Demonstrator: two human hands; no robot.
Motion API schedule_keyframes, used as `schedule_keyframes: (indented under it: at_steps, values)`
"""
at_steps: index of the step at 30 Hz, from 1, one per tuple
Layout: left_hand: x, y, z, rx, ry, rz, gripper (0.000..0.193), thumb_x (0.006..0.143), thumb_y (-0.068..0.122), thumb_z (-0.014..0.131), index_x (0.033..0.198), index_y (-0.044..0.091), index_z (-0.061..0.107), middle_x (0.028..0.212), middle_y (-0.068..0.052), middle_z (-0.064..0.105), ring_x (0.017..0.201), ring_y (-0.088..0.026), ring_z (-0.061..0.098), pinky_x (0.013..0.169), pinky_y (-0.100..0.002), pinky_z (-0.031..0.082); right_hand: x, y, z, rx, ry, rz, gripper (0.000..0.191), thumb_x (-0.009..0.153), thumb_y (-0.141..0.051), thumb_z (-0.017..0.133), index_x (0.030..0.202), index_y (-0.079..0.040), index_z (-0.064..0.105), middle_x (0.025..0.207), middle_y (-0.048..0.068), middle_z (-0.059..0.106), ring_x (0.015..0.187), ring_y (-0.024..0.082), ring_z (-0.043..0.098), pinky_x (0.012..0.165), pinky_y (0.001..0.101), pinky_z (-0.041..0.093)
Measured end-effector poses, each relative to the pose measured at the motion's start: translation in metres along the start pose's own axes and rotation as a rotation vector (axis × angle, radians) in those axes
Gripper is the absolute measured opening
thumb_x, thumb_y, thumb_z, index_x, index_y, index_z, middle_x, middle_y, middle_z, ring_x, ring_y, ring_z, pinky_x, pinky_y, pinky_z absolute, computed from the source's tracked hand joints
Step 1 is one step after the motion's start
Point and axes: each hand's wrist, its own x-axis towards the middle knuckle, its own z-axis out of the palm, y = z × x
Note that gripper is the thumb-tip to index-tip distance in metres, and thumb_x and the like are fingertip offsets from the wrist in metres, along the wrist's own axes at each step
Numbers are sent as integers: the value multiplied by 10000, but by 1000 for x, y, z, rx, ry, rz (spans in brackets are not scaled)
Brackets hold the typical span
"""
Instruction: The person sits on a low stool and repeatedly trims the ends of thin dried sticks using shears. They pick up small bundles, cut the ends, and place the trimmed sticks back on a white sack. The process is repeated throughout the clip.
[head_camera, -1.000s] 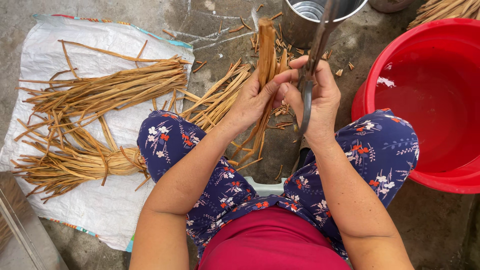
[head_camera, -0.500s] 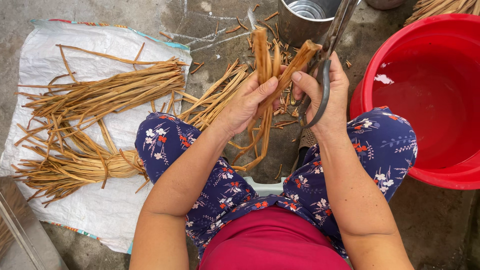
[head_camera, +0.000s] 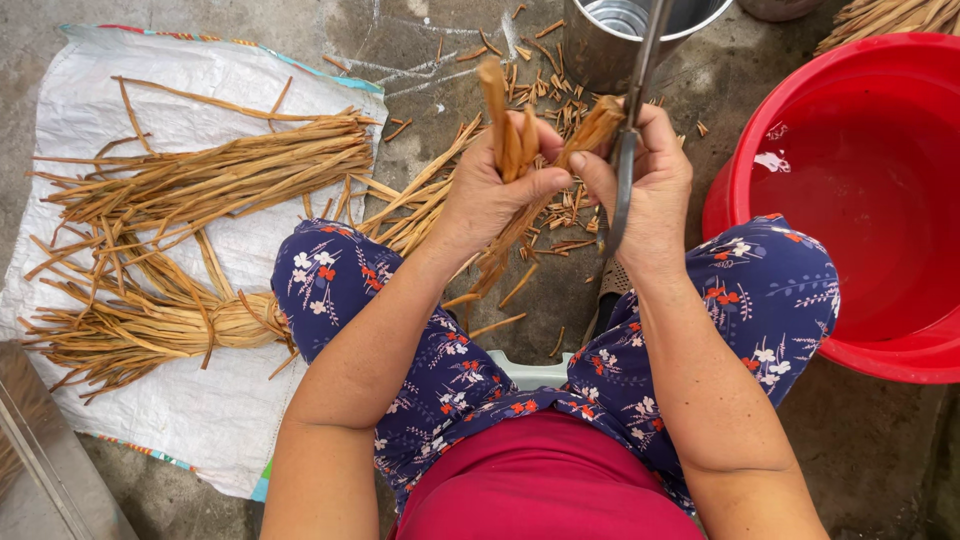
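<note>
My left hand (head_camera: 492, 192) grips a small bunch of dry tan straw strips (head_camera: 512, 140), their cut ends pointing up and away from me. My right hand (head_camera: 650, 180) holds a pair of metal scissors (head_camera: 630, 120), the blades pointing toward the steel pot, while its thumb and fingers also pinch the right side of the same bunch near its top. Both hands are raised above my knees, close together. The lower part of the bunch trails down between my legs.
Tied bundles of straw (head_camera: 200, 190) lie on a white woven sack (head_camera: 130, 90) at left. A steel pot (head_camera: 620, 30) stands ahead, a red plastic basin (head_camera: 870, 190) with water at right. Short straw offcuts (head_camera: 560, 100) litter the concrete. A metal surface (head_camera: 40, 460) sits bottom left.
Both hands have shifted slightly left with the bunch. The bunch's top ends have spread apart, and the right hand's fingers now pinch its right part while still holding the scissors.
</note>
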Motion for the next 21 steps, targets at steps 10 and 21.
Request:
schedule_keyframes:
  at_steps: [10,21]
  values:
    - [3,-1,-7,-227,208,-262,293,994,229,755,1222,51,707,983,10,722,760,-35,544,680,-197,461,-9,-3,1,-368,-113,-110,835,902,-219,880,1566,-77,394,1326,86,610,1062,132,597,943,284,567]
    - [5,-1,2,-255,278,-213,262,960,213,772,1147,53,681,891,24,679,722,-46,573,644,-196,497,-16,-9,17,-680,-160,-89,881,802,-402,900,1496,-67,474,1335,101,621,1058,175,667,778,301,570]
